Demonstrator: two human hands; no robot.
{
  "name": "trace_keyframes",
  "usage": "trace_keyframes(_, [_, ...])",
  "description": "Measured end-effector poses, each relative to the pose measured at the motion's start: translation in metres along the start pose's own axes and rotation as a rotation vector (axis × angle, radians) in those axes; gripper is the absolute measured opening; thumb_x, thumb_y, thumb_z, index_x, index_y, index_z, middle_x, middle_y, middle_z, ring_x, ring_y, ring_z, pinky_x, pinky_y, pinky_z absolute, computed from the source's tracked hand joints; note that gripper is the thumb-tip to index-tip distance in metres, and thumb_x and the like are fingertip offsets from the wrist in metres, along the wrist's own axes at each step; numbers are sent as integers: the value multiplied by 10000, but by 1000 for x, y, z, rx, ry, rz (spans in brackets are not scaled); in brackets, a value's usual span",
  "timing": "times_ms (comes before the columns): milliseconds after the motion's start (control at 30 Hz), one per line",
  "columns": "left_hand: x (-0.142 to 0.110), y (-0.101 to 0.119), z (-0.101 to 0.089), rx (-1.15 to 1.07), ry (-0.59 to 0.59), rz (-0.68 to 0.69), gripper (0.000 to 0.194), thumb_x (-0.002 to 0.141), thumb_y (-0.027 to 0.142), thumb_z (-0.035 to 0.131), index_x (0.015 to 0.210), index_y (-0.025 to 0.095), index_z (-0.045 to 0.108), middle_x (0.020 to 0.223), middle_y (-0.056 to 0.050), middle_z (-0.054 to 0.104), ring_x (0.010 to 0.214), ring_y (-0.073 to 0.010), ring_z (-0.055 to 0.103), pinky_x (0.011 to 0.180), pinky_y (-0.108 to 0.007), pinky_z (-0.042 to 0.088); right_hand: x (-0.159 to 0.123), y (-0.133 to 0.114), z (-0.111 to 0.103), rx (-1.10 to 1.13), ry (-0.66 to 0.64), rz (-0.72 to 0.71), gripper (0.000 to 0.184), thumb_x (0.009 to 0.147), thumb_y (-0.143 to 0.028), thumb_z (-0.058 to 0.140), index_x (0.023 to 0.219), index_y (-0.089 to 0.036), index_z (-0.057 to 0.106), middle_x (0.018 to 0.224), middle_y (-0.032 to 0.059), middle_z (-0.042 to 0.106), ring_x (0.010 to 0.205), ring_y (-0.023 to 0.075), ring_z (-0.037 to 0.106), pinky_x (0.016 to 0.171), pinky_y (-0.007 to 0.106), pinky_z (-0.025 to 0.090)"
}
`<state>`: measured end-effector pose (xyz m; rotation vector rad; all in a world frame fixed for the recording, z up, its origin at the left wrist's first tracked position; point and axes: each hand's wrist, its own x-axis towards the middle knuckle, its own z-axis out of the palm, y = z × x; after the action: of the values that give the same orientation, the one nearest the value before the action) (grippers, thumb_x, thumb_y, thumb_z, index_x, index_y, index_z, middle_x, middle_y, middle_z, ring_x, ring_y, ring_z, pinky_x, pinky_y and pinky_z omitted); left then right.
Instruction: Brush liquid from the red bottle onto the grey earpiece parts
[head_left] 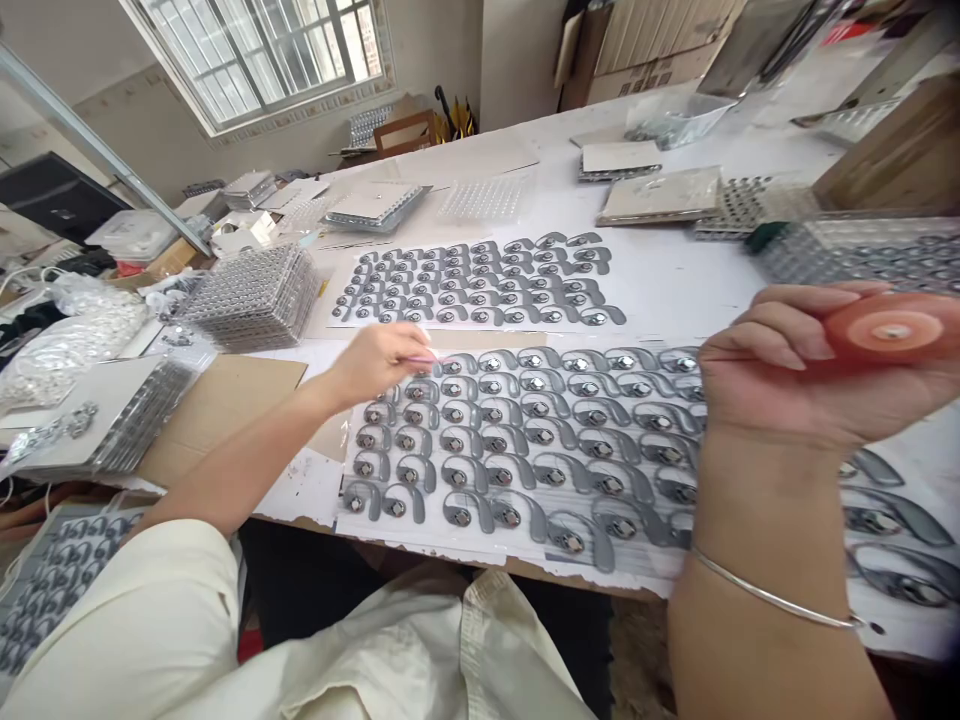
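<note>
My left hand (377, 358) is closed in a pinch on a thin pink stick (425, 360). Its tip is close to the back row of grey ear-hook earphone parts (536, 410), laid out in rows on a pale sheet. Raised at the right, my right hand (787, 365) has its fingers wrapped round a translucent orange-red bottle (892, 328), seen end-on with a small metal tip in its middle. My right hand and wrist hide some of the earphone parts below. A silver bangle circles the right wrist.
Behind lies a second sheet of earphone parts (480, 285). Stacked clear trays (251, 295) and a flat cardboard piece (221, 415) sit left. Card-topped stacks (660, 195), a clear plastic tub (679, 118) and a cardboard box (896, 150) stand at the far right.
</note>
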<state>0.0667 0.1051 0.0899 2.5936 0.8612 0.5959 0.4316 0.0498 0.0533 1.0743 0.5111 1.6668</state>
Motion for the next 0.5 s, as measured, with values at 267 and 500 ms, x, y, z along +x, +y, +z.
trace_keyframes(267, [-74, -67, -46, 289, 480, -585, 379, 590, 422, 837, 806, 152, 684, 821, -21, 605, 700, -146, 551, 705, -273, 487, 1, 6, -1, -919, 169, -152, 352, 650, -401, 774, 543, -189, 514, 567, -20, 486, 425, 8, 216, 392, 230, 204])
trace_keyframes(500, [-61, -24, -8, -161, 695, -388, 358, 921, 438, 517, 1014, 137, 687, 794, -35, 624, 683, -115, 581, 667, -225, 492, 2, 40, -21, -2046, -1, -383, 445, 539, -590, 787, 634, -195, 607, 512, -35, 461, 392, 43, 382, 320, 215, 235])
